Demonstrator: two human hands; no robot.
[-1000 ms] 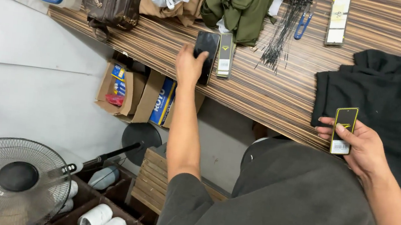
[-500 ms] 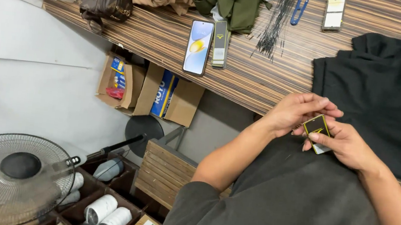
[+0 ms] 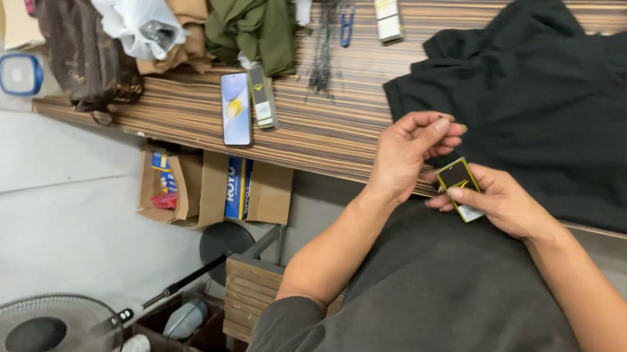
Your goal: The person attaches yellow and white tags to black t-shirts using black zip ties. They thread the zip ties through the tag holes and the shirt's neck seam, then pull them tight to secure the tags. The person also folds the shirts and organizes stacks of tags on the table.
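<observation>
Now my right hand (image 3: 507,204) pinches a small black, yellow-edged tag (image 3: 460,186) over the striped table's (image 3: 320,122) near edge; its long axis tilts toward my left hand (image 3: 409,151), whose curled, empty fingers sit just beside it.

1. Your right hand (image 3: 503,201) holds a small tag (image 3: 460,186) that looks like smooth, slightly glossy card, black with a yellow edge.
2. The tabletop (image 3: 335,127) shows a striped wood-grain finish, smooth and matt.
3. The black garment (image 3: 573,111) is soft, matt cloth.
4. The phone (image 3: 236,108) has a glossy glass screen.
5. The boxes (image 3: 210,188) under the tabletop are rough brown cardboard.
</observation>
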